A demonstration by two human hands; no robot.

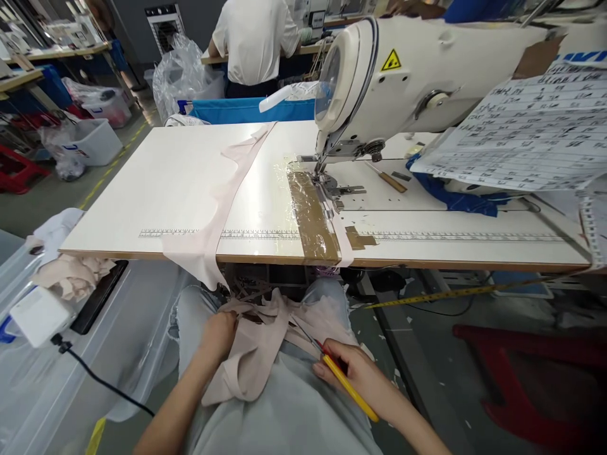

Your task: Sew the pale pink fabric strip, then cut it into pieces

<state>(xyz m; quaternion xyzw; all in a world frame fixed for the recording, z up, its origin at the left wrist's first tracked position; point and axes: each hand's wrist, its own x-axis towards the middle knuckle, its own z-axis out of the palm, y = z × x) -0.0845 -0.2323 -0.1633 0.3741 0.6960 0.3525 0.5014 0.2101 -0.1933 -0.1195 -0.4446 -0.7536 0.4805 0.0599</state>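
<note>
Pale pink fabric pieces [258, 344] lie bunched on my lap below the table edge. My left hand [219, 333] is closed on the left side of this fabric. My right hand [353, 373] grips a yellow-handled snipper [348, 387] whose red-and-metal tip points toward the fabric. A long pink fabric strip [222, 202] runs across the white sewing table [165, 189] and hangs over its front edge toward my lap. The white sewing machine [403, 76] stands at the right, its needle area over a taped patch [310, 212].
A clear plastic bin [42, 379] at my left holds a white box, a black cable and more pink cloth. A printed paper sheet [526, 133] leans on the machine. Another person in a white shirt [256, 38] works beyond the table. A red stool [535, 379] stands at right.
</note>
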